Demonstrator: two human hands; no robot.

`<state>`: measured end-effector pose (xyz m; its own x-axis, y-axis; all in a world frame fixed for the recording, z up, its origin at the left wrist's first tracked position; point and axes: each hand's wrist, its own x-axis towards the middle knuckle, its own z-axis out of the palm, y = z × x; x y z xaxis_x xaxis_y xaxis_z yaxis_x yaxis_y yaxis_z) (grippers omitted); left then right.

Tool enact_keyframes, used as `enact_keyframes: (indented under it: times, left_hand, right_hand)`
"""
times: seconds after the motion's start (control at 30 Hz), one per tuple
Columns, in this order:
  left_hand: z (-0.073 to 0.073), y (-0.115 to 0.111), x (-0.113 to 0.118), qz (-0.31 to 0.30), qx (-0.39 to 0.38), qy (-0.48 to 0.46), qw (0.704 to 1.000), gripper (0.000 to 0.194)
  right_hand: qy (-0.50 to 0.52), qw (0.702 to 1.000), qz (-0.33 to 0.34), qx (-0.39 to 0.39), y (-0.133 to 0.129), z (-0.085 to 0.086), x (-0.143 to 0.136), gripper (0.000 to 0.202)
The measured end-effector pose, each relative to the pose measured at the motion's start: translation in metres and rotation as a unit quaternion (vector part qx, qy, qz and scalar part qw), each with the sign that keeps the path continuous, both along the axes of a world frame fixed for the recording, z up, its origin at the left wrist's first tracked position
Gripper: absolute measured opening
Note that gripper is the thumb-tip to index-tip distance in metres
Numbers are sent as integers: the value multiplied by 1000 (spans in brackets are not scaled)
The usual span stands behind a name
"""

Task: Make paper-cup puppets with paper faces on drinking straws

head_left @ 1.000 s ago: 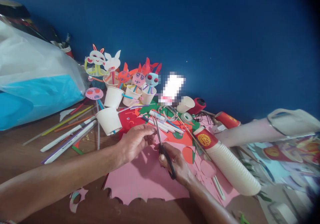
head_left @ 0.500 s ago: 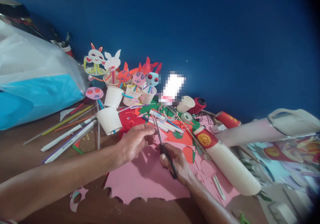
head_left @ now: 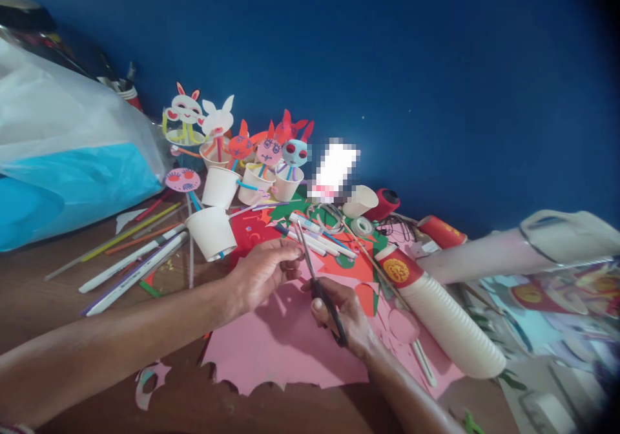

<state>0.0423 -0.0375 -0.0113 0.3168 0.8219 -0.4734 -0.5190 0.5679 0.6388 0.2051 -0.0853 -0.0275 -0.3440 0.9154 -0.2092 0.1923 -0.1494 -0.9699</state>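
Observation:
My right hand [head_left: 341, 314] is closed round the black handles of a pair of scissors [head_left: 310, 263], whose blades point up and away from me. Beside the blades, my left hand [head_left: 271, 269] is closed in a pinch, thumb against fingers. Whatever lies between those fingertips is too small to make out. Beneath both hands spreads a pink paper sheet [head_left: 285, 356] with a scalloped cut edge toward me. Several white markers [head_left: 317, 240] lie just beyond the scissors.
Paper cups with animal-face puppets [head_left: 268, 153] stand at the back left. A long stack of paper cups [head_left: 445, 324] lies on the right. A plastic bag [head_left: 72, 143] bulges at far left. A pink paper scrap [head_left: 150, 385] sits near the front edge.
The scissor handles and my right hand have shifted very slightly to the right. My left hand keeps its pinch in the same place.

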Motion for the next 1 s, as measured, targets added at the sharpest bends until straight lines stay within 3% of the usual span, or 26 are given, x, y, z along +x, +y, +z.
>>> enact_keyframes:
  times: [1.0]
  left_hand:
    - [-2, 3, -3, -7, 2, -1, 1000, 9]
  right_hand:
    - [-7, 1000, 13, -20, 1, 1, 8, 36]
